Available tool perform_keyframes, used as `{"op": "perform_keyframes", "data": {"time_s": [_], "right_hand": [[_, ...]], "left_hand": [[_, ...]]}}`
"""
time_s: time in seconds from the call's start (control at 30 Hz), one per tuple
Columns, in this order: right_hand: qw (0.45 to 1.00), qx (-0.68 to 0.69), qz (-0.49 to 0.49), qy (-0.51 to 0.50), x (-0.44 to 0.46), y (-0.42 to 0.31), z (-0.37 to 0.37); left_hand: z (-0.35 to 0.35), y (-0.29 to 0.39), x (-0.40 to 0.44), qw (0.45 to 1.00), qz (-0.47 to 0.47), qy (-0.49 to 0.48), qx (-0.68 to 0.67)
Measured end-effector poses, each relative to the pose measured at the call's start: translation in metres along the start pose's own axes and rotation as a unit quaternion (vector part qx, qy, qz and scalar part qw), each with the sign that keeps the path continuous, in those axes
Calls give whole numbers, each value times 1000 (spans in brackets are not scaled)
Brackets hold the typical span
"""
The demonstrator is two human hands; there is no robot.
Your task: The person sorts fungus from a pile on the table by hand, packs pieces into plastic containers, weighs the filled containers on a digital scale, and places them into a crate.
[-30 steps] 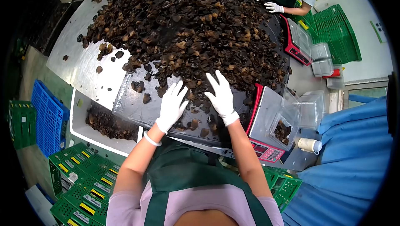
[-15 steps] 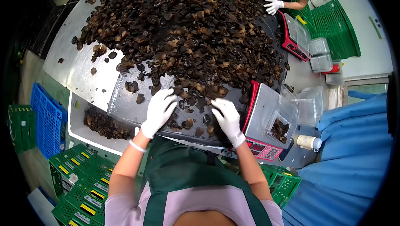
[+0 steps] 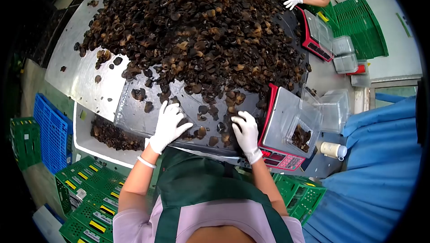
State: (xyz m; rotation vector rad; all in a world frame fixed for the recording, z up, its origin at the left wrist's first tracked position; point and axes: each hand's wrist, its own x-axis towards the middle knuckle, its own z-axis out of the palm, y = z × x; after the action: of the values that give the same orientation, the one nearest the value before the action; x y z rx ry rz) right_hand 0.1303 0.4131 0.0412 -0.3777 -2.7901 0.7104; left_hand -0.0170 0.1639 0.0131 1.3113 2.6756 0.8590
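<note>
A large heap of dark brown fungus pieces (image 3: 192, 37) covers the metal table (image 3: 85, 70). My left hand (image 3: 168, 125), white-gloved, rests near the table's front edge with fingers apart and nothing in it. Between my hands lie several loose pieces (image 3: 201, 132). My right hand (image 3: 246, 133), also gloved, is beside these pieces with its fingers bent and somewhat apart, and no piece shows in it. Just right of it stands a red scale (image 3: 286, 120) bearing a clear plastic box with some fungus pieces (image 3: 301, 137) inside.
A co-worker's gloved hand (image 3: 291, 0) is beyond the heap, near a second scale (image 3: 317, 35). Clear boxes (image 3: 335, 111) and a bottle (image 3: 332, 150) are at right. A white bin (image 3: 83, 129) holds more fungus at left, above green crates (image 3: 92, 198).
Both hands have drawn back toward the table's front edge, and my right hand's fingers have bent. Some pieces lie nearer between my hands. The co-worker's hands have shifted.
</note>
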Motion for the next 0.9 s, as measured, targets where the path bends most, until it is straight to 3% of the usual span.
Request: {"op": "perform_keyframes", "data": {"time_s": [0.13, 0.2, 0.27, 0.33, 0.4, 0.47, 0.53, 0.67, 0.73, 0.8, 0.87, 0.9], "right_hand": [[1000, 19, 14, -3, -4, -7, -14], [994, 74, 21, 79, 12, 1, -3], [982, 156, 20, 106, 38, 10, 7], [994, 69, 55, 63, 59, 11, 16], [998, -65, 22, 5, 63, 22, 33], [997, -30, 64, -38, 49, 23, 39], [998, 49, 24, 17, 28, 23, 36], [998, 34, 46, 6, -5, 11, 22], [997, 49, 59, -6, -7, 11, 16], [999, -32, 34, -7, -4, 3, 7], [997, -74, -17, 19, 11, -9, 6], [997, -50, -51, 21, 20, -17, 9]], "left_hand": [[5, 2, 4, 998, 28, 46, -31], [18, 10, 20, 995, 37, 90, -16], [30, 20, 38, 998, 19, 57, 10], [44, 26, 49, 998, 22, 34, 41], [48, 28, 56, 998, 42, 3, 40], [40, 26, 52, 999, 29, 17, 9], [26, 18, 43, 994, 8, 59, -97], [-36, -7, 6, 980, -111, 135, -94], [-58, -34, -28, 922, -267, 207, -190], [-73, -80, -81, 849, -411, 261, -207], [-75, -129, -144, 849, -429, 290, -107], [-79, -132, -158, 858, -431, 279, 10]]}}
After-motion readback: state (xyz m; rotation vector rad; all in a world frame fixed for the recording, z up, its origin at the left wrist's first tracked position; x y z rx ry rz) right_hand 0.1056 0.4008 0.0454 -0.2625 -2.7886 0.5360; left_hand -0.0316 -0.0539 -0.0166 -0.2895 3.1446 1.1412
